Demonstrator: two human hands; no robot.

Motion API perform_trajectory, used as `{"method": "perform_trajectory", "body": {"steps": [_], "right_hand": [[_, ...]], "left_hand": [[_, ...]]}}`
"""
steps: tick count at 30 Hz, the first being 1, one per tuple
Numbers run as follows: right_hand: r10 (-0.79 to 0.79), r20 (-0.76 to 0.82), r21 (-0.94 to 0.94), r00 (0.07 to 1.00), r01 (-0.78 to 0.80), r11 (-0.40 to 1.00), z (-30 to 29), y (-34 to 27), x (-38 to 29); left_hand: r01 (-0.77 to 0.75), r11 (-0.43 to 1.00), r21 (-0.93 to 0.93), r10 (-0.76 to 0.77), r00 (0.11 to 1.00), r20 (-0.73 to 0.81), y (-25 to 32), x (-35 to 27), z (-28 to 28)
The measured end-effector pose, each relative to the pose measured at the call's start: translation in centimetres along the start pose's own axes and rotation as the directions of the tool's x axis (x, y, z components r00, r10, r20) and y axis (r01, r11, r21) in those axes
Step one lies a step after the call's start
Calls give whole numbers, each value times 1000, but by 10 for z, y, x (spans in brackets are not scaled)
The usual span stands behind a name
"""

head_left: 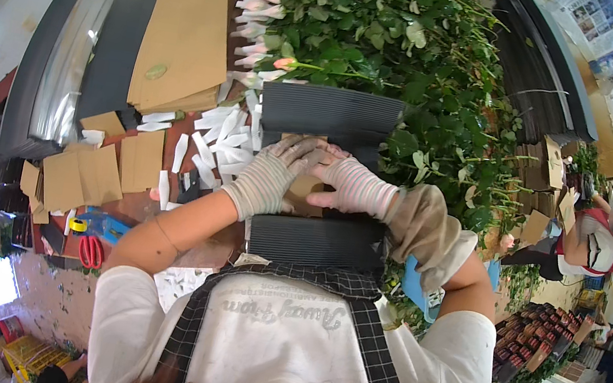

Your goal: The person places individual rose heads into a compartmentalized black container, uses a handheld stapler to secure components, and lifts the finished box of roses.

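Observation:
Before my chest lies a black corrugated sheet [331,112], its far and near parts raised on either side of my hands. My left hand [276,172], in a striped glove with bare fingertips, lies flat on a piece of brown cardboard [306,194] on the sheet. Beside it my right hand [350,183], gloved alike, presses on the same cardboard, its thumb spread apart; the fingers of both hands meet. What lies under the cardboard is hidden. White foam net sleeves [226,130] are strewn left of the sheet.
Leafy rose stems [380,29], many buds in white sleeves, are heaped beyond. Cardboard sheets [187,34] and black sheets [119,41] stand at the left, with red scissors [90,252] and a blue tape dispenser [108,226] nearer. Another person [594,237] is at the far right.

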State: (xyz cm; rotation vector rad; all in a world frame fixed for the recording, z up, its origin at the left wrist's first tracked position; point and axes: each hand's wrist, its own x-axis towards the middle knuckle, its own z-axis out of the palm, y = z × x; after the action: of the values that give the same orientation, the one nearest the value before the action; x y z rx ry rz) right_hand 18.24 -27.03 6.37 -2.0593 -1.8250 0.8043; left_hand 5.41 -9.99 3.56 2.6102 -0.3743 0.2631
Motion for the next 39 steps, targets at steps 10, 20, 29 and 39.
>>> {"method": "perform_trajectory", "body": {"steps": [10,20,29,39], "right_hand": [[95,286,-364,953,17,931,-9,-62,-34],[-188,-495,-771,848,-329,546,-198,113,230],[-505,-591,-712,630,-112,694,-215,72,110],[-351,-901,-423,255,-334,842,-337,82,58]], "left_hand": [[130,920,369,-299,841,451,35,36,-15],[133,978,163,-169,957,237,13,20,19],[149,950,273,-218,945,244,11,8,21],[223,939,260,-317,853,415,30,22,-23]]}}
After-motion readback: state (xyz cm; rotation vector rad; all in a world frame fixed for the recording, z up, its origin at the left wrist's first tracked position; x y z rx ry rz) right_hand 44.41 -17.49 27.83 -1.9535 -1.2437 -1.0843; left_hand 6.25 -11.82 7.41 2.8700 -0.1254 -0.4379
